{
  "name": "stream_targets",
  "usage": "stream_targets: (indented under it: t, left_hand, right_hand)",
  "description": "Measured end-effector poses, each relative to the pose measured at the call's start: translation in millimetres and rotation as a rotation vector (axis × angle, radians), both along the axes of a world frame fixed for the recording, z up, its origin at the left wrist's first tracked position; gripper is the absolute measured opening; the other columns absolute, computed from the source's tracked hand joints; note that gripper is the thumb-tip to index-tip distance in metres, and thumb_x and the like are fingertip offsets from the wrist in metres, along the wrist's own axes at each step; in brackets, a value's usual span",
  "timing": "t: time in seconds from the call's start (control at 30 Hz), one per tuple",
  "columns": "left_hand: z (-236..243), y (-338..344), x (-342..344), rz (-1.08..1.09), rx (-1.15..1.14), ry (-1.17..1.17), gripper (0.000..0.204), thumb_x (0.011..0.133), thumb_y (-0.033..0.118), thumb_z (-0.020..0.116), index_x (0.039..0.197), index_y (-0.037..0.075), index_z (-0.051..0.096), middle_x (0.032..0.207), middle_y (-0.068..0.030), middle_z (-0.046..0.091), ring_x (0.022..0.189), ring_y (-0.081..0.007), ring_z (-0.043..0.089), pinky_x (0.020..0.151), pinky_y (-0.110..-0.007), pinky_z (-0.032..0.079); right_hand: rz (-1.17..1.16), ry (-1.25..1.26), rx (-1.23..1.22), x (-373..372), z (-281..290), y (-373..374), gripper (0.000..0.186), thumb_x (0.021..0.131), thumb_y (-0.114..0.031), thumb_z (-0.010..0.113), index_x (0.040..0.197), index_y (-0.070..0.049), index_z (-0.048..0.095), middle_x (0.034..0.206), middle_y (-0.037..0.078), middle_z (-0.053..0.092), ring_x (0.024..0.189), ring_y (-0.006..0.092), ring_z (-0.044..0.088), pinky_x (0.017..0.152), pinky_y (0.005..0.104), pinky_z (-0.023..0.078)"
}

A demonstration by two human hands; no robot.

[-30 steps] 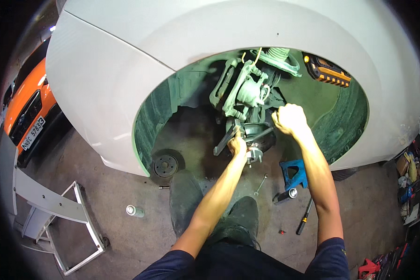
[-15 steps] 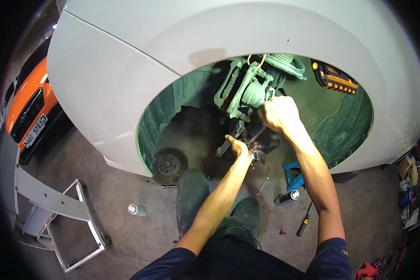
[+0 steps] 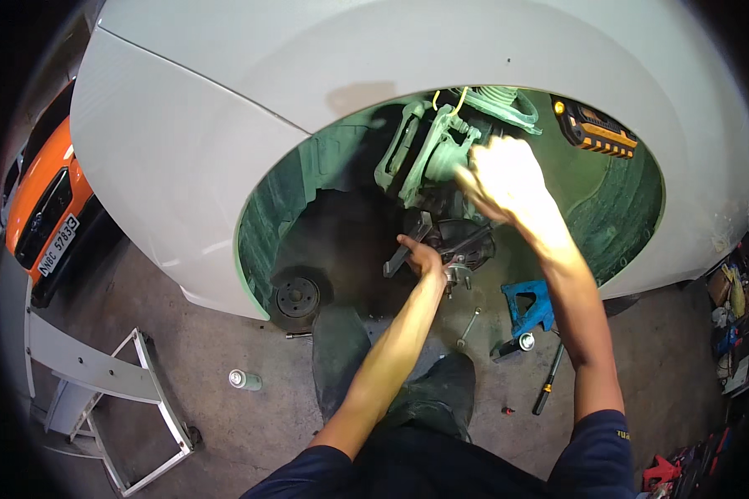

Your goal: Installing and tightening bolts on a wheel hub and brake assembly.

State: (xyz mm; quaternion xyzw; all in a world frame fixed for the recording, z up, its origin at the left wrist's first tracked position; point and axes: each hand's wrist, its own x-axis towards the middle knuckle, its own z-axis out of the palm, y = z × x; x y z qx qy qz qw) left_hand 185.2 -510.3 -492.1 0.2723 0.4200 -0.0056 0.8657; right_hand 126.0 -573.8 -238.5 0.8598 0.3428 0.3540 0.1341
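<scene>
In the wheel arch, my left hand (image 3: 425, 259) is closed around part of a dark angular metal bar (image 3: 404, 249), beside the wheel hub's studs (image 3: 459, 274). My right hand (image 3: 508, 181) is raised with its fingers curled, just right of the brake caliper (image 3: 446, 160). Glare and blur hide whatever is in its fingers. The caliper and its long bracket (image 3: 424, 163) hang tilted near yellow hooks (image 3: 462, 100). Another bracket-like arm (image 3: 398, 150) stands to their left. Behind my left hand, the dark hub parts (image 3: 466, 241) are partly shaded.
A grey fender (image 3: 183, 150) curves around the opening. An orange-and-black work light (image 3: 595, 131) sits inside at right. On the floor are a brake disc (image 3: 297, 297), a wrench (image 3: 469, 327), spray cans (image 3: 245, 380), a blue stand (image 3: 527, 306) and a black-handled tool (image 3: 548, 381). A white rack (image 3: 154, 399) stands left.
My right hand has moved slightly up and right, away from the caliper. The left hand stays at the dark bar. My view has shifted a little.
</scene>
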Motion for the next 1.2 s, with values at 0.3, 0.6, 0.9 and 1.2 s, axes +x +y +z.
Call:
stream_targets:
  t: [0.3, 0.6, 0.9, 1.2]
  left_hand:
    - [-11, -25, 16, -0.074, 0.121, 0.034, 0.100, 0.086, 0.078, 0.022, 0.136, -0.006, 0.042, 0.141, -0.0301, 0.039, 0.131, -0.0408, 0.040, 0.109, -0.046, 0.032]
    - [-19, -20, 34, -0.082, 0.219, -0.011, 0.107, 0.081, 0.084, 0.020, 0.134, -0.006, 0.044, 0.137, -0.0245, 0.041, 0.105, -0.0412, 0.057, 0.075, -0.052, 0.058]
    - [-12, 15, -27, -0.296, -0.021, -0.490, 0.034, 0.099, 0.033, 0.035, 0.105, 0.008, 0.057, 0.085, -0.0092, 0.060, 0.084, -0.0245, 0.060, 0.077, -0.052, 0.050]
    - [-91, 99, -112, -0.914, -0.191, -0.553, 0.032, 0.102, 0.022, 0.043, 0.116, -0.006, 0.051, 0.119, -0.0240, 0.059, 0.112, -0.0355, 0.059, 0.097, -0.052, 0.049]
  right_hand:
    - [-0.366, 0.139, -0.033, 44, -33, -79, 0.036, 0.086, -0.036, 0.055, 0.075, -0.003, 0.066, 0.072, 0.020, 0.064, 0.069, 0.0358, 0.064, 0.067, 0.0456, 0.051]
    - [-0.521, 0.273, 0.018, 24, -93, -85, 0.045, 0.086, -0.038, 0.049, 0.069, -0.001, 0.069, 0.075, 0.023, 0.067, 0.076, 0.0373, 0.067, 0.076, 0.0468, 0.052]
    - [-0.319, 0.131, 0.111, 11, -107, -77, 0.038, 0.082, -0.034, 0.053, 0.059, -0.006, 0.065, 0.062, 0.019, 0.063, 0.059, 0.0344, 0.064, 0.058, 0.0440, 0.050]
    - [-0.593, 0.747, 0.624, -65, -291, -107, 0.049, 0.084, -0.045, 0.053, 0.069, -0.001, 0.069, 0.069, 0.026, 0.063, 0.070, 0.0418, 0.064, 0.070, 0.0484, 0.051]
